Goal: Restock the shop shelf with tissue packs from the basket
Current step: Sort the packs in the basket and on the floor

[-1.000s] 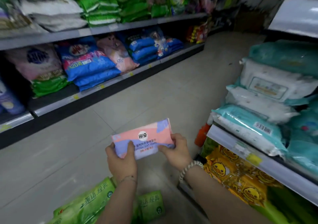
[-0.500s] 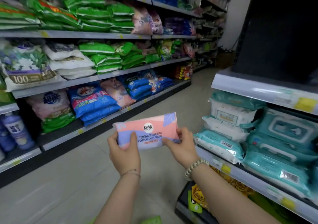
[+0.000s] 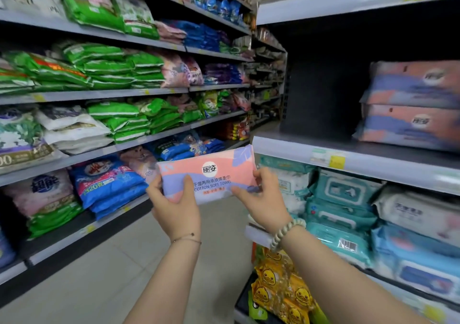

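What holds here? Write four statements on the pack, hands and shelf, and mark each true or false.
1. The left hand and right hand both hold the pack. True.
2. The pack lies on the shelf. False: it is held in the air, off the shelf.
3. A stack of two matching packs sits on that shelf. True.
4. The bead bracelet is on the left wrist. False: it is on the right wrist.
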Tool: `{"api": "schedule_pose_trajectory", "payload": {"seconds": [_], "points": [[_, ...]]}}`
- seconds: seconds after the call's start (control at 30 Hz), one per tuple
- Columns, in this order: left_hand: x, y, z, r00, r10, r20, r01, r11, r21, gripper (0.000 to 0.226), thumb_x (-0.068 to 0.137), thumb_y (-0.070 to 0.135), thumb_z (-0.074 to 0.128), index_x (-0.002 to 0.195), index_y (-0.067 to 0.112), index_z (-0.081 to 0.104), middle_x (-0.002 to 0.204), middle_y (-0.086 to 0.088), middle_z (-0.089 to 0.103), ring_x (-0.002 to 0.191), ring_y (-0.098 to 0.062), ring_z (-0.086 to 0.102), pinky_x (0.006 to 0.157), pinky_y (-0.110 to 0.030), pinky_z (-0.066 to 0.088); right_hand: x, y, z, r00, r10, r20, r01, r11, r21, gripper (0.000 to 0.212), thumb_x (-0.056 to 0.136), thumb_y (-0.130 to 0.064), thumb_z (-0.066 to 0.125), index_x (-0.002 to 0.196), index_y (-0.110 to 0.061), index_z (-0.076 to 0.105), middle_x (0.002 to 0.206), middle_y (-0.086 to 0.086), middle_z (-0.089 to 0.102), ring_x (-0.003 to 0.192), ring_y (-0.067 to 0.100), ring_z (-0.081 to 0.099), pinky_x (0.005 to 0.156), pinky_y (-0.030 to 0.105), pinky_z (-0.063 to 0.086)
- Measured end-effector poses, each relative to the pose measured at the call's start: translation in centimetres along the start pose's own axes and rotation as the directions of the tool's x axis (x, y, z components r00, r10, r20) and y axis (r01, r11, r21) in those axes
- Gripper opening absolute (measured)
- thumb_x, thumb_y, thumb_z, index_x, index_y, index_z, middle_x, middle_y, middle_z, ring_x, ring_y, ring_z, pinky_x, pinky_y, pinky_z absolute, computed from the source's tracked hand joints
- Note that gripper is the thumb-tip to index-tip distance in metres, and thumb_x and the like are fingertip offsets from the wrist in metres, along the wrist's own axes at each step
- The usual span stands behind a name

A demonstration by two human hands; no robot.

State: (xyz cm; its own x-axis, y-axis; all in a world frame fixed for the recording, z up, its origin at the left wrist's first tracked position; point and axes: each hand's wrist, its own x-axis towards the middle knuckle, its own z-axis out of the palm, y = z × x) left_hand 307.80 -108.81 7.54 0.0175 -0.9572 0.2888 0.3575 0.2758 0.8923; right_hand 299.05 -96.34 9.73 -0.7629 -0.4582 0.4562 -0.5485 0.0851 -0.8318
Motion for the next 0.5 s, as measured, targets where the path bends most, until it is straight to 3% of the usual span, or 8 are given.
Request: {"api": "schedule_pose_trajectory", "payload": {"seconds": [0.1,0.3,0.4,0.5], "points": [[-0.8,1.5,1.6,0.999,0.032,0.031,-0.031,0.999,-0.025,0.038,0.080,0.029,0.073,0.108,0.035,0.048,0.111,0.006,0.064,0.100,-0.018,0.064,0.084,-0.027,0.048,0.2,-1.0,-2.4,0.999,-0.029,-0.038,0.028,0.999,-0.015,0.037,0.077,-0.029,0.076,0.093,-0.020,0.044,0.096,-0.009,0.037,0.084,0.004,0.045,0.068,0.013,0.038],[-2.9,4.9,5.3,0.988,0.106,0.110,-0.098,0.993,-0.069,0.037,0.082,0.021,0.072,0.108,0.030,0.046,0.108,0.007,0.059,0.099,-0.016,0.061,0.076,-0.016,0.040,1.0,-2.4,-7.1,0.992,-0.058,-0.108,0.052,0.997,-0.053,0.037,0.079,-0.028,0.073,0.100,-0.014,0.045,0.104,0.001,0.040,0.091,0.016,0.048,0.075,0.021,0.039],[-4.1,5.9,7.3,0.978,0.127,0.166,-0.110,0.988,-0.107,0.042,0.078,0.030,0.072,0.110,0.032,0.044,0.113,0.002,0.061,0.101,-0.020,0.062,0.082,-0.026,0.047,1.3,-2.7,-9.7,0.979,-0.114,-0.167,0.099,0.990,-0.096,0.037,0.078,-0.025,0.073,0.096,-0.014,0.043,0.101,-0.001,0.039,0.089,0.015,0.044,0.071,0.014,0.036],[-5.4,6.6,9.5,0.959,0.146,0.244,-0.124,0.987,-0.105,0.049,0.077,0.035,0.070,0.118,0.027,0.044,0.117,-0.003,0.060,0.105,-0.024,0.060,0.087,-0.034,0.050,1.6,-2.8,-12.6,0.968,-0.131,-0.212,0.104,0.985,-0.134,0.038,0.078,-0.026,0.074,0.096,-0.015,0.043,0.099,-0.003,0.037,0.087,0.011,0.044,0.072,0.015,0.037]]}}
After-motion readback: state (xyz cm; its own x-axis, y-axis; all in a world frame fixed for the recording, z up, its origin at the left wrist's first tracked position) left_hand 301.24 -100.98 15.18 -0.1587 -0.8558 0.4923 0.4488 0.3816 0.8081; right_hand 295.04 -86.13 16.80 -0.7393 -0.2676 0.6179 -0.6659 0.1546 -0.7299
